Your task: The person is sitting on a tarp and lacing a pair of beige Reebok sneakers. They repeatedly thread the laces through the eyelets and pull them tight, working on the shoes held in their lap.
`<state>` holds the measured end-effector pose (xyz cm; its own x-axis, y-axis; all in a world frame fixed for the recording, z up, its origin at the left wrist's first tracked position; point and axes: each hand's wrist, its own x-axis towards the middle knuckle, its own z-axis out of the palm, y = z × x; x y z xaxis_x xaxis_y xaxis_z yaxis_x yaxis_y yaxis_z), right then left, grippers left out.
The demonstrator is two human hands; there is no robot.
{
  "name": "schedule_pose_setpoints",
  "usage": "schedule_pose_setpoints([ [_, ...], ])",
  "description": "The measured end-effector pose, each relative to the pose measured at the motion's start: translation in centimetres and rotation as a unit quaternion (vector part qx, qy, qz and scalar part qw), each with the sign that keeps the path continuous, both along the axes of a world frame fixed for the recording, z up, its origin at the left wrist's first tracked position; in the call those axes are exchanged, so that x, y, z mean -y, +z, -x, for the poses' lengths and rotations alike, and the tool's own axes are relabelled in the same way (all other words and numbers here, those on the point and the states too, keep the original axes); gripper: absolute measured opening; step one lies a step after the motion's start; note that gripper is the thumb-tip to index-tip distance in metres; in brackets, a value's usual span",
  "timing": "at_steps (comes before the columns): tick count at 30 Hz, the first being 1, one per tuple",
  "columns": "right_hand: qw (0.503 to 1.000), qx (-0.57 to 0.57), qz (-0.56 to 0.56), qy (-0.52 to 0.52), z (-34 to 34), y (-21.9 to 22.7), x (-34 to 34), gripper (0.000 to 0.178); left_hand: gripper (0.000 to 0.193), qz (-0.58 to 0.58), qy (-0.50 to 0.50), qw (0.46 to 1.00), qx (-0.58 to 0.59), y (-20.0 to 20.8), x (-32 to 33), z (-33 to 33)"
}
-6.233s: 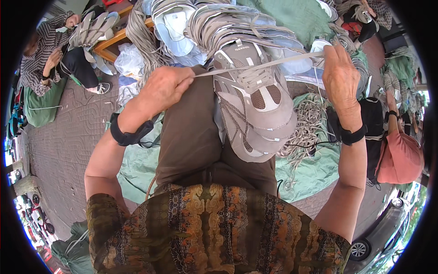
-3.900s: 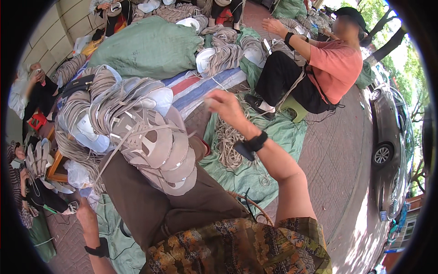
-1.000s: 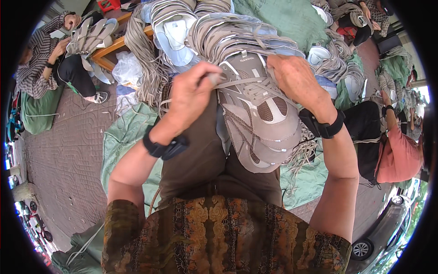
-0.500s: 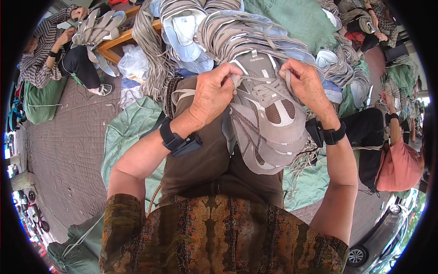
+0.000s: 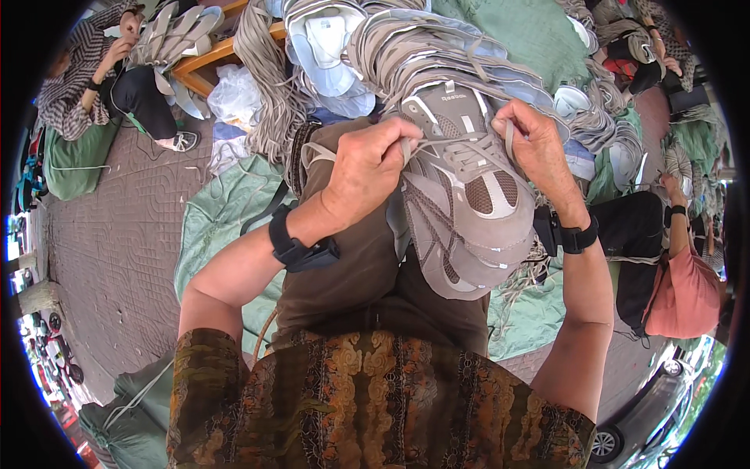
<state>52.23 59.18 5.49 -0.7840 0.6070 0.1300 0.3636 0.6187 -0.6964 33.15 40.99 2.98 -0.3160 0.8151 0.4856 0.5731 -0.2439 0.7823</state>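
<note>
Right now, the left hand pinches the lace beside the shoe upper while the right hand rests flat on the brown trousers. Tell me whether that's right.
Not quite: the right hand isn't on the brown trousers. The head view shows it pinching lace too, across the shoe upper from the left hand.

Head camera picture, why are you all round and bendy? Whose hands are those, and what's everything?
A person wears the camera on their head. Its very wide lens bends edges and looks down at their own bare hands, so no robot here. The left hand and right hand hold parts of a lace on a grey shoe upper. It lies on similar uppers over the lap. Behind it is a bigger pile. Green cloth lies on the ground.
</note>
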Motion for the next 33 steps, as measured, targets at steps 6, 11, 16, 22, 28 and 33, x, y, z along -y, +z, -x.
schedule_pose_setpoints([
  [6, 0.999, -0.035, 0.003, 0.017, 0.2, -0.2, 0.2, 0.01, 0.016, 0.018, -0.03, 0.999, -0.023, -0.5, -1.2, -0.2],
  [11, 0.998, -0.046, -0.006, 0.029, 0.2, -0.6, -0.1, 0.011, 0.015, 0.017, -0.022, 0.999, -0.04, -0.6, -1.4, -0.2],
  [16, 0.999, -0.037, -0.007, 0.016, 0.2, -0.5, 0.0, 0.011, 0.018, 0.153, -0.027, 0.988, 0.021, 0.5, -1.4, 0.0],
  [22, 1.0, -0.019, -0.014, 0.002, 0.2, -0.1, 0.0, 0.009, 0.019, 0.13, -0.021, 0.991, 0.01, 0.6, -1.3, -0.1],
  [28, 1.0, -0.029, 0.003, 0.001, 0.2, -0.3, 0.0, 0.011, 0.013, 0.046, -0.034, 0.998, 0.018, 0.0, -2.0, -0.4],
  [33, 1.0, -0.005, -0.015, -0.015, 0.3, -0.1, -0.1, 0.013, 0.016, 0.091, -0.04, 0.995, -0.003, 0.0, -1.7, -0.1],
])
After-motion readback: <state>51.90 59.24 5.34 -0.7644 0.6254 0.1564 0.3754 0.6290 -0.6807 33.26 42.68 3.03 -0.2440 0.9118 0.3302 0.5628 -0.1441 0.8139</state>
